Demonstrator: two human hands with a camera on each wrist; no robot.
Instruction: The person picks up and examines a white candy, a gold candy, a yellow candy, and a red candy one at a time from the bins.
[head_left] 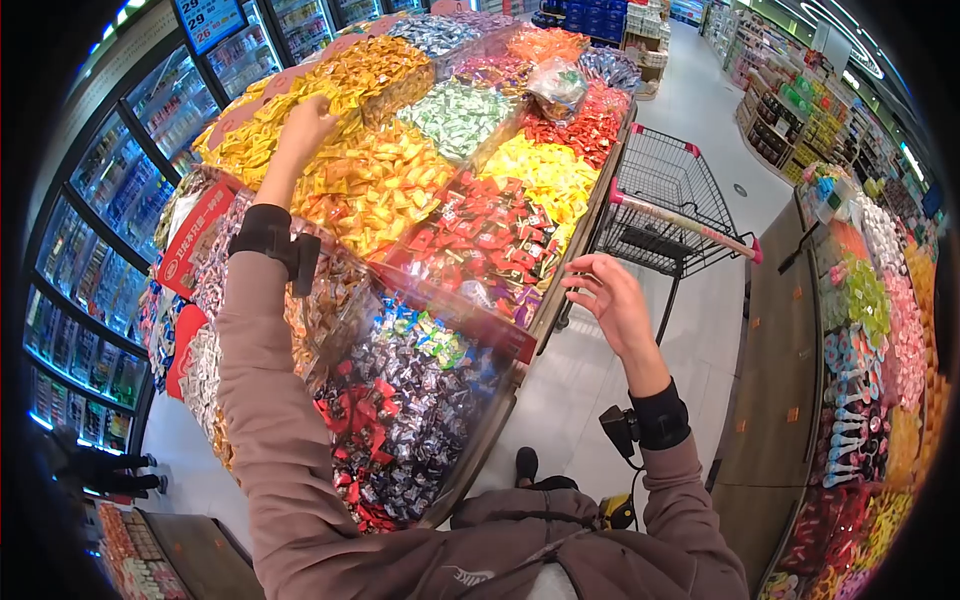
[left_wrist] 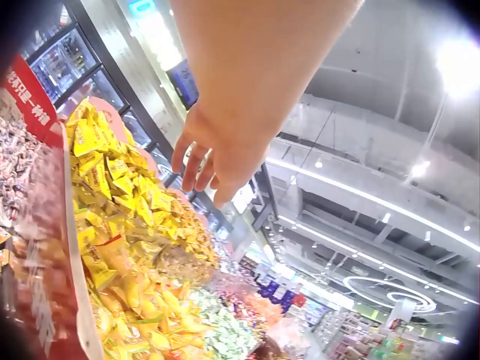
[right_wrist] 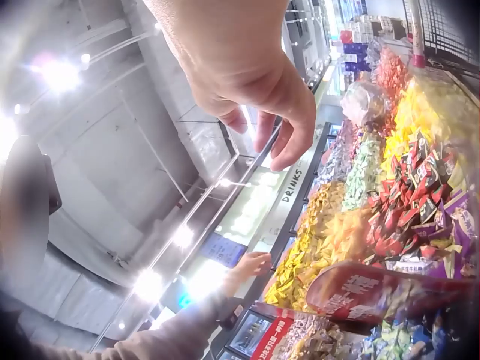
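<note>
My left hand [head_left: 308, 128] reaches out over the heap of gold-yellow wrapped candy [head_left: 345, 80] at the far left of the bin. In the left wrist view its fingers [left_wrist: 196, 166] hang loosely apart with nothing between them. Below it lies orange-yellow wrapped candy [head_left: 375, 185]. My right hand [head_left: 618, 305] is raised beside the bin's right edge, near the red and black candy packets [head_left: 480, 235]. Its fingers [right_wrist: 282, 142] are spread and bent a little, and they hold nothing.
A wire shopping cart [head_left: 670, 190] stands along the bin's right side. Clear dividers part the candies; dark-wrapped ones [head_left: 420, 410] lie nearest me. A plastic bag [head_left: 558, 88] with contents sits farther back. Drinks fridges [head_left: 90, 250] line the left, a stocked shelf [head_left: 850, 300] the right.
</note>
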